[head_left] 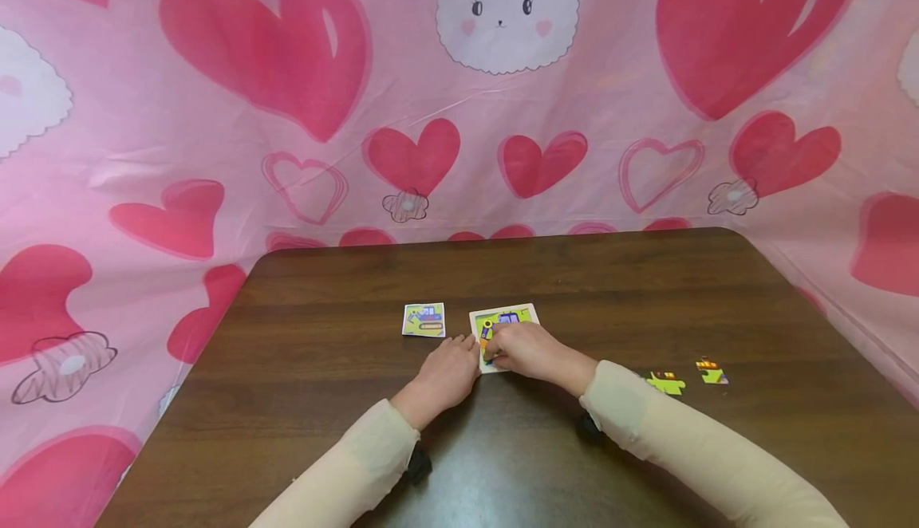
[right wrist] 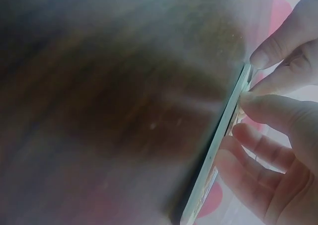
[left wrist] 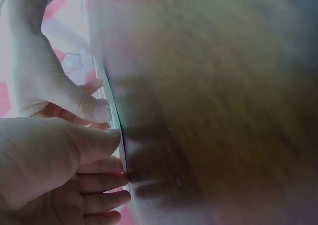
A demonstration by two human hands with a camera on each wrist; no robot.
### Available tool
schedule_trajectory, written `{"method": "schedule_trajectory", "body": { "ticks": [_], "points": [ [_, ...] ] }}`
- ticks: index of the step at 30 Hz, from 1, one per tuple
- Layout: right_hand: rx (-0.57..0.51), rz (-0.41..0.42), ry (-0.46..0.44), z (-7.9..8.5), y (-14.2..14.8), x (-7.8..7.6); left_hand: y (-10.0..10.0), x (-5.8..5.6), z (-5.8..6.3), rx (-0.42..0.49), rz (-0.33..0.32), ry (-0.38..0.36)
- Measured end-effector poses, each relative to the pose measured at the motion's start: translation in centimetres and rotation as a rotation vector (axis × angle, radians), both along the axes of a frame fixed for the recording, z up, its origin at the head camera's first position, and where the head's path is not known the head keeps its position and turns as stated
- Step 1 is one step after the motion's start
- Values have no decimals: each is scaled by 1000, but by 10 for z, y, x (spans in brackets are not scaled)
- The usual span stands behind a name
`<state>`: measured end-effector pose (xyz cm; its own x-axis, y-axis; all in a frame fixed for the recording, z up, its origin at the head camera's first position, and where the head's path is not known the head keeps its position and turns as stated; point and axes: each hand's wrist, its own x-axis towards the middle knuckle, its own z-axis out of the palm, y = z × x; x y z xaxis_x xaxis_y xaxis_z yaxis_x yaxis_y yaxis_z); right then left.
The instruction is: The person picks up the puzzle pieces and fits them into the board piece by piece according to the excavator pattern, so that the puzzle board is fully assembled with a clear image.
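A shallow puzzle tray point(head_left: 533, 309) with a pale frame and a yellow-green vehicle picture lies on the table. Beside its left edge rests my left hand point(head_left: 447, 370), palm down, fingertips right at the frame; its fingers point(left wrist: 107, 201) look fairly straight in the left wrist view. My right hand point(head_left: 533, 350) reaches over the tray from the right and covers part of the picture. Its bent fingers point(right wrist: 258, 145) and thumb come down at the tray's surface, pinching a small puzzle piece point(head_left: 491, 359) that they mostly hide.
Left of the tray lies a square picture card point(head_left: 424, 321) showing an excavator. Two loose puzzle pieces lie to the right, one yellow-green piece point(head_left: 668, 384) by the right sleeve and another piece point(head_left: 711, 370) farther out. A pink heart-patterned cloth point(head_left: 459, 97) hangs behind the brown table point(head_left: 345, 289).
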<state>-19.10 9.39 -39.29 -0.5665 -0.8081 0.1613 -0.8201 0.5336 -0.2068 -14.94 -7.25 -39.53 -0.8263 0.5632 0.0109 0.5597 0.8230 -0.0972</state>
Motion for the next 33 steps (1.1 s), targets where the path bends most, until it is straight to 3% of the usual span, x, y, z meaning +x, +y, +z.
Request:
{"method": "schedule_trajectory", "body": {
  "ticks": [8,17,33],
  "points": [
    [11,-44,22,1,-3,1,-1,-1,1,-8,-9,27],
    [6,-14,-41,-1,2,-5,0,-2,0,-3,-10,6],
    [47,42,27,1,-1,-6,0,-1,1,-7,-8,12]
  ]
}}
